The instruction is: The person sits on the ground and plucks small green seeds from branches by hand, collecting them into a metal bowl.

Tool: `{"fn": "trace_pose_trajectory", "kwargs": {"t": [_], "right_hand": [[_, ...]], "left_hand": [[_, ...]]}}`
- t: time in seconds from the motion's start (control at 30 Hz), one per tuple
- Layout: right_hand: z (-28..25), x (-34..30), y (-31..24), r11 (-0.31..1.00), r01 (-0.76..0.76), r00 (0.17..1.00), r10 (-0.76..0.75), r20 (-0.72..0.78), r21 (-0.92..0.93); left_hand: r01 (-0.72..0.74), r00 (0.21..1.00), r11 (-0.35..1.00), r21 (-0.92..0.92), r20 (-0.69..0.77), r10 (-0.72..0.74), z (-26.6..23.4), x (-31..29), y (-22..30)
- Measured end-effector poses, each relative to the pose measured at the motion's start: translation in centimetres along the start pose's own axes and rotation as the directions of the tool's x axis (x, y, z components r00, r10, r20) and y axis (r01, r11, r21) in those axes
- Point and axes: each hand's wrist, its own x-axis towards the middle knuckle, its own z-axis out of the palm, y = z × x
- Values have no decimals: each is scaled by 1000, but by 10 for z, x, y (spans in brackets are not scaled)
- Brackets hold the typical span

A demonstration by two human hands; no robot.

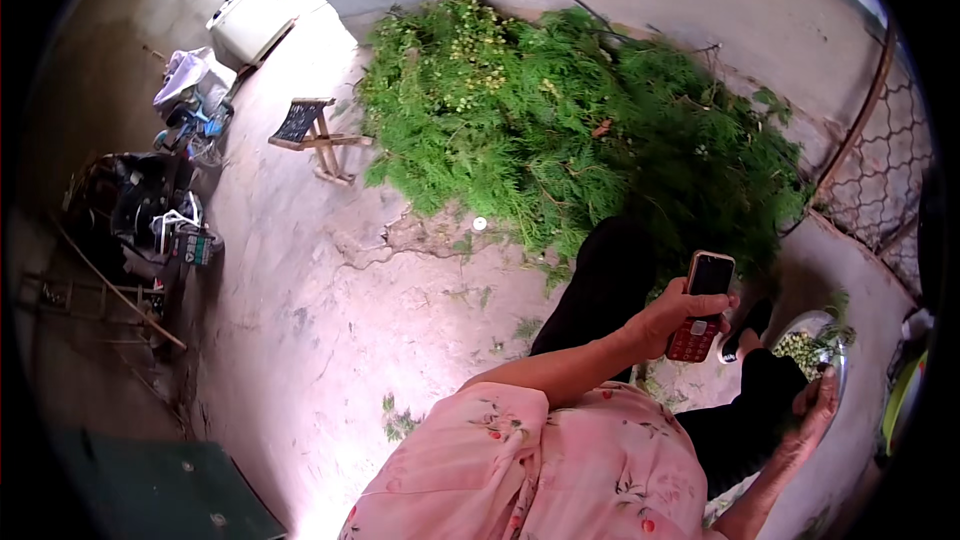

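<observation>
My left hand [672, 318] is closed around a red keypad phone [692, 342] with a dark screen, held upright in front of my knees. My right hand [816, 408] lies beside my right knee with its fingers curled, at the side of a shiny round bowl [842, 380]. Small pale-green cones or seeds [798, 348] fill the bowl. A green sprig [835, 330] hangs over its edge just above my right fingers. Whether those fingers grip the rim or the sprig is hidden.
A big heap of cut green branches [520, 120] lies ahead. Left of it stands a folding stool [312, 130]. Farther left are a white box-shaped appliance [250, 22] and a dark loaded cart or bag [145, 195]. A wire-mesh gate [880, 160] borders the right.
</observation>
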Motion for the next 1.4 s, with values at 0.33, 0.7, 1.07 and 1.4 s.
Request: {"fn": "trace_pose_trajectory", "kwargs": {"t": [0.33, 0.7, 1.07, 1.4], "right_hand": [[-16, -36, -25, 999, 5, 926, 13, -377, 47], [-65, -78, 54, 988, -146, 927, 151, -343, 41], [-141, -170, 176, 931, -255, 509, 358, -783, 261], [-272, -251, 263, 629, -677, 303, -235, -923, -382]], "left_hand": [[27, 1000, 977, 212, -21, -23, 6, -11, 30], [9, 989, 980, 199, 145, -39, 23, 8, -18], [100, 966, 961, 259, 205, -156, 36, 18, -31], [109, 985, 984, 138, 118, -125, 31, 17, -34]]}}
